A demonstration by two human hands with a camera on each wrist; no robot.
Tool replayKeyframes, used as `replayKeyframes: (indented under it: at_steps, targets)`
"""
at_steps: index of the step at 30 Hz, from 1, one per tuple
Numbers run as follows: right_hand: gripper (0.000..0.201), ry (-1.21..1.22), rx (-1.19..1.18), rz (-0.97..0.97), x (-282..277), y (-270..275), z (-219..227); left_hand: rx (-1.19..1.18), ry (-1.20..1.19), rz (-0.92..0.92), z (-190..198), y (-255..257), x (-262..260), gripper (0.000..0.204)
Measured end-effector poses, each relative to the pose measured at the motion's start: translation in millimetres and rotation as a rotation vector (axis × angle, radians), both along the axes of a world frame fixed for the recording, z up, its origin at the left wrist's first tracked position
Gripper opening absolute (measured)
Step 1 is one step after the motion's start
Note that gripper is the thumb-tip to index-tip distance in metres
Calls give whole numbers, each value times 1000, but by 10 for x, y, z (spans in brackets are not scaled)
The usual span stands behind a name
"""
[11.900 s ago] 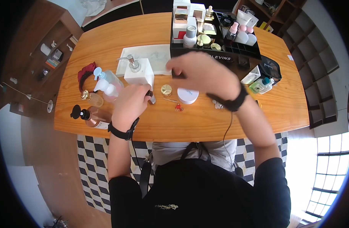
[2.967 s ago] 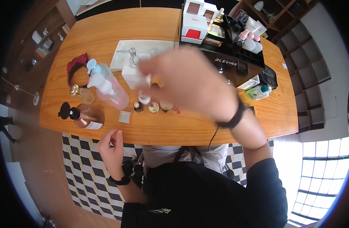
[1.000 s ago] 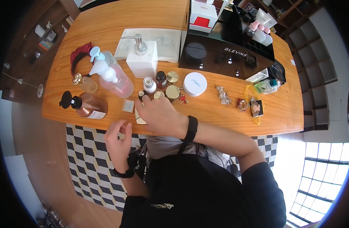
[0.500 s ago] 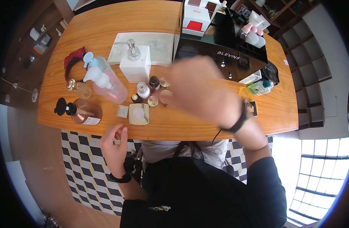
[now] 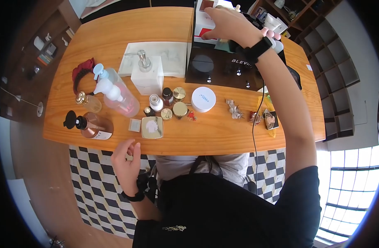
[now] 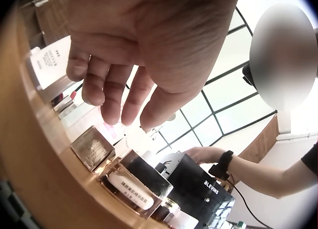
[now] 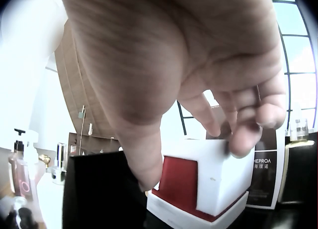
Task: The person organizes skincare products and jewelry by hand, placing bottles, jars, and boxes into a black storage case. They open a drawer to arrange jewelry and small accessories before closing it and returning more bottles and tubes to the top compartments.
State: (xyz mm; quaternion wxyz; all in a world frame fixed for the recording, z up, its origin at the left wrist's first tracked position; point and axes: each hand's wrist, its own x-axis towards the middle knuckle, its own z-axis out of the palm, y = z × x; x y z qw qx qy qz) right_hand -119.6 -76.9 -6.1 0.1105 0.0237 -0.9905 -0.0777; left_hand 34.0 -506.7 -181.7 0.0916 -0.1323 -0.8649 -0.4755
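My right hand [image 5: 235, 27] reaches over the black organizer [image 5: 222, 70] at the back. Its thumb and fingers spread around a white box [image 7: 213, 164] with a red front panel, fingertips right at its top and sides. The box still stands on the organizer. My left hand [image 5: 126, 163] hangs loosely curled at the table's front edge, holding nothing. Close to it on the table lie an open square gold-rimmed compact [image 5: 152, 128] and a small clear square case [image 5: 134, 125]. Several gold-lidded jars [image 5: 180, 110] and a white small bottle [image 5: 156, 102] stand just beyond.
A marble soap dispenser [image 5: 148, 78] stands before a white tray [image 5: 173, 49]. Pump bottles [image 5: 121, 99], an amber bottle [image 5: 99, 125] and a red-bow headband [image 5: 84, 70] are at left. A round white tin [image 5: 203, 99] and a hair clip [image 5: 234, 109] lie right of the jars.
My right hand has left the square compact near the front edge and swung back to the white box. Earlier, small bottles and jars moved from the organizer to the table. My left hand stays.
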Motion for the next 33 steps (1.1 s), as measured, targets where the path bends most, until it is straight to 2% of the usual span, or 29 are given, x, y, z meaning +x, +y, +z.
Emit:
replayKeyframes:
  at_steps: [7, 9, 14, 17, 19, 20, 21, 23, 24, 26, 27, 28, 29, 30, 31, 32, 33]
  targets:
    - [52, 74, 76, 125, -13, 45, 44, -21, 31, -10, 45, -17, 13, 18]
    - [52, 33, 69, -4, 16, 34, 79, -16, 29, -7, 33, -15, 14, 18]
    - [54, 52, 21, -4, 47, 45, 41, -13, 25, -11, 0, -12, -2, 19]
    - [60, -48, -3, -94, 148, -33, 91, -21, 21, -12, 47, 4, 3, 19]
    - [59, 205, 119, -5, 239, -80, 73, -15, 22, -10, 32, -4, -4, 19]
    - [59, 215, 153, -55, 293, -88, 96, -8, 23, -8, 14, -10, -1, 19]
    - [49, 195, 101, -76, 542, -301, 355, -12, 17, 0, -2, -17, -1, 19]
    - [55, 314, 63, -31, 767, -378, 449, 3, 28, -17, -25, -16, -15, 19]
    - [49, 330, 30, -61, 936, -517, 533, -1, 22, -11, -26, -7, -22, 19]
    - [74, 412, -31, 122, 1209, -474, 398, -9, 20, -21, -20, 23, -29, 19]
    - [80, 278, -267, 153, 1441, -551, 358, -9, 16, -21, -14, 37, -35, 19]
    - [86, 247, -424, 216, 1615, -589, 159, -7, 16, -34, -7, 56, -37, 18]
    - [87, 95, -563, 187, 1797, -750, 79, -3, 20, -44, -5, 84, -44, 18]
    - [85, 43, -530, 259, 1898, -854, -70, -2, 19, -41, -4, 111, -48, 18]
    - [82, -35, -480, 238, 2011, -1013, -194, 5, 21, -43, 1, 130, -50, 18]
    - [78, -154, -528, 208, 2078, -1141, -371, 10, 24, -48, 5, 137, -56, 18]
    - [66, -154, -525, 252, 2095, -1267, -535, 3, 22, -52, 6, 135, -61, 18]
